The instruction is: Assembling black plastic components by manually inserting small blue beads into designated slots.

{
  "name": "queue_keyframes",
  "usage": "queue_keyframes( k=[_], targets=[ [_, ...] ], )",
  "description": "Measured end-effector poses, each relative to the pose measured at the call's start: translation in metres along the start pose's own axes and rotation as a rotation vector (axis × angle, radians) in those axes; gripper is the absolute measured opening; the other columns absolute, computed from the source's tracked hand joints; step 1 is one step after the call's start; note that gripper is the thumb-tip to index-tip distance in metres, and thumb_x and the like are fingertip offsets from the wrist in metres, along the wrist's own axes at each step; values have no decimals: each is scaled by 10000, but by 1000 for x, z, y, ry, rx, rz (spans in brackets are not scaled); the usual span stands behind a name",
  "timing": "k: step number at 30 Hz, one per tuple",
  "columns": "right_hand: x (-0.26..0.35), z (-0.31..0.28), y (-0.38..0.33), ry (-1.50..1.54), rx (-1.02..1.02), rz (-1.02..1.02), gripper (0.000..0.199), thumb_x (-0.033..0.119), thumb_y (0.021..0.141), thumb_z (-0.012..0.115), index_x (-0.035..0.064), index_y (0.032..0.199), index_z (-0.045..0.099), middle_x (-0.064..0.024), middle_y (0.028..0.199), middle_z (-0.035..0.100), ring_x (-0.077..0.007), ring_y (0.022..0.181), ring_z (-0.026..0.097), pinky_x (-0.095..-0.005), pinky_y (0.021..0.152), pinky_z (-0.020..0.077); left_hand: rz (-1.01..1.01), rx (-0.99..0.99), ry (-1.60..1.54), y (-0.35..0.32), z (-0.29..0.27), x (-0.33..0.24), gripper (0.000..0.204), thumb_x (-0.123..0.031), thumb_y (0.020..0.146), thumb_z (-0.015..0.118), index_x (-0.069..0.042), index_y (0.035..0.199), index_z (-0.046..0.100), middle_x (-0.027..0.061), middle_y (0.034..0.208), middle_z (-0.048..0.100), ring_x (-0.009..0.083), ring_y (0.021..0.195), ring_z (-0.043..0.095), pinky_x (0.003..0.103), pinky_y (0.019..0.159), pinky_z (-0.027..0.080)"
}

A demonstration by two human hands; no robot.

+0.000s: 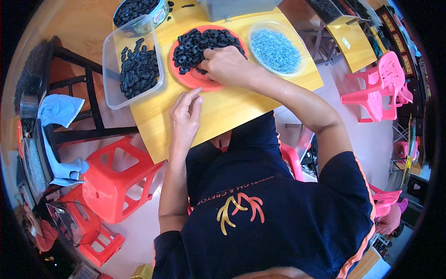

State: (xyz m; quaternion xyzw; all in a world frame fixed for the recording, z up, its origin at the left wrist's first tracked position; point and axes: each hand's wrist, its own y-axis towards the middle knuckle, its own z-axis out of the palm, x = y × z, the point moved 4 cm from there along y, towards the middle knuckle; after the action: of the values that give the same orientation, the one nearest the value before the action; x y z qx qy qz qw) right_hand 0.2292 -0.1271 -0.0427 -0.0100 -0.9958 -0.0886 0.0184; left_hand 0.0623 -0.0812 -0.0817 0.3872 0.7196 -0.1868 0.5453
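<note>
at the far half of the yellow bench, a red plate bears a heap of black parts; the right hand reaches down into it, fingers bent, though whether a part is pinched cannot be told. the left hand hangs just off the near rim, loosely curled, thumb and forefinger apart, nothing visible in it. probable faults: parts may tumble over the low rim if the right hand rakes the heap; the clear round tub of pale blue pieces may be nudged by the right forearm, which passes near it. counted: two hands; one plate; one round tub; one clear box of black pieces, left of the plate; one bucket, likewise filled; one grey bin; heaped contents, too numerous to count.
</note>
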Motion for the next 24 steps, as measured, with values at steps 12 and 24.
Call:
queue_keyframes(
  k=[12, 24],
  targets=[
    [3, -27, -27, 962, 50, 291, 186, 165, 890, 640, 18, 1000, 674, -50, 920, 662, -103, 832, 601, -260, 753, 485, -13, -128, -316, 10, -2, -18, 256, -58, 928, 586, 31, 1168, 595, 43, 936, 629, 71, 722, 575, 199, 593, 454],
    [23, -37, -71, 1680, -202, 398, 137, 110, 883, 673, 41, 997, 647, 5, 846, 635, -38, 711, 555, -198, 595, 451, 364, -167, -181, 4, 3, -75, 191, 62, 815, 669, 14, 999, 646, 78, 883, 619, 120, 750, 600, 233, 639, 482]
  ],
)
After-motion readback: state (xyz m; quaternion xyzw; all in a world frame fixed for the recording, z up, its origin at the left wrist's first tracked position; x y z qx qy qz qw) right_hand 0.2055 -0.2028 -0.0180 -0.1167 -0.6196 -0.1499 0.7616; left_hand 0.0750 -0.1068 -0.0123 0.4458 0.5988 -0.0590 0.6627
